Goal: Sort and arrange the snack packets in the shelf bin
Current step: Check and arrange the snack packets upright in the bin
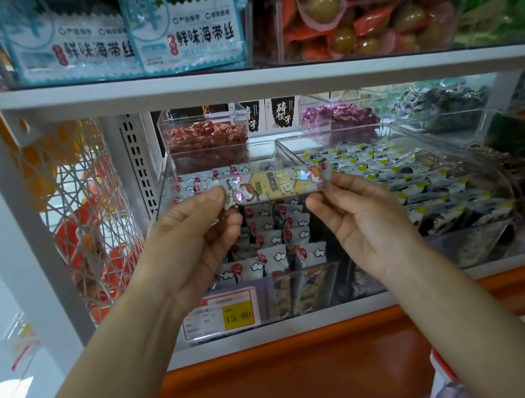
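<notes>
A wire basket (92,227) is at the left, beside the shelf post. The left hand (192,242) pinches the left end of a long snack packet (274,185) between thumb and fingers; the right hand (361,217) pinches the right end likewise. The packet is level in the air above the clear bin (324,285) of small red-and-white packets (274,238) — open room is under it. A second bin (488,230) stands just beside, at the right.

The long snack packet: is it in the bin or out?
Out: the long snack packet is held over the bin, left hand and right hand pinching its ends.
</notes>
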